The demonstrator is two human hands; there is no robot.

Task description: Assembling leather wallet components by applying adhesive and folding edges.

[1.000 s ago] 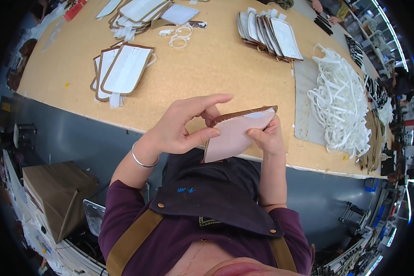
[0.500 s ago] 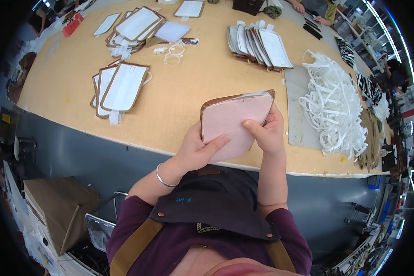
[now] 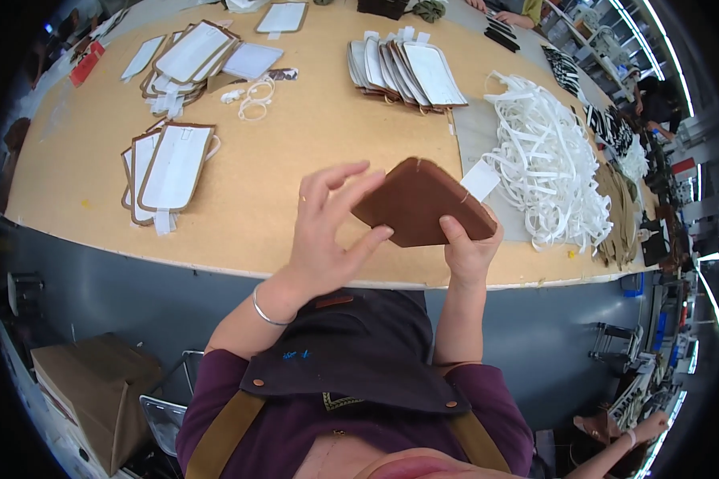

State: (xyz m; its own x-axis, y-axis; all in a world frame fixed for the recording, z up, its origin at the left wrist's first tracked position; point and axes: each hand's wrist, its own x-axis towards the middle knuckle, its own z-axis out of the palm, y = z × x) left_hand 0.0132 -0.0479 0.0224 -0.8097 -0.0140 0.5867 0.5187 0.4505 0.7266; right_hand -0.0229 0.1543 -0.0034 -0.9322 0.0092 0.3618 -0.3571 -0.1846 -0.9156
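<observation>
On my feed, the left hand (image 3: 327, 223) is spread at the brown piece's (image 3: 427, 203) left edge; contact unclear. The right hand (image 3: 473, 243) pinches its right end, thumb on the brown face, holding it above the table's (image 3: 311, 136) near edge. White tab (image 3: 480, 180) sticks out at its upper right. Progress: one piece in hand, finished or not I can't tell. Left of it, white-faced panels (image 3: 176, 172); right, white strap heap (image 3: 547, 160); beyond, standing stack (image 3: 435, 72) and far-left pile (image 3: 192, 56), none in hand; done or left, unclear.
</observation>
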